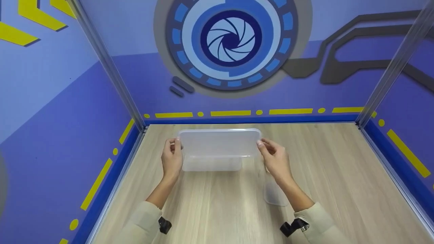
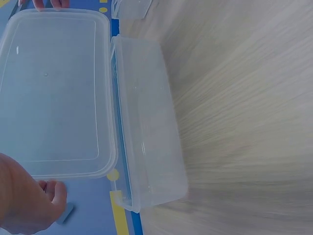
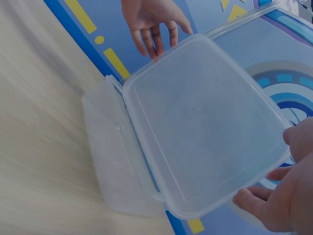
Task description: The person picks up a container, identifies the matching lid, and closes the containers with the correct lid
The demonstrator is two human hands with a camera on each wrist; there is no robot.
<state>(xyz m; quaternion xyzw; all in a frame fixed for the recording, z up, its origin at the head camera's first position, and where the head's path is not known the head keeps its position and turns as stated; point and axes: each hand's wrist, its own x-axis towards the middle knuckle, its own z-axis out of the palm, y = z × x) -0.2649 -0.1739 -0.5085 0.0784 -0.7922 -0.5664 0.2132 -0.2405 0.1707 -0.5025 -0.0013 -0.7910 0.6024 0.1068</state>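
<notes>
A translucent rectangular plastic lid is held tilted up in front of a clear plastic food container. My left hand holds the lid's left end, thumb at its edge. At the other end, my right hand pinches the rim between thumb and fingers. In the left wrist view, the container stands on the table right along the lid's long edge. The right wrist view shows the broad face of the lid with my left fingers at its far edge.
Another small clear plastic piece lies on the wooden table, partly hidden under my right forearm. Printed blue-purple panels and metal corner posts enclose the table at the back and sides.
</notes>
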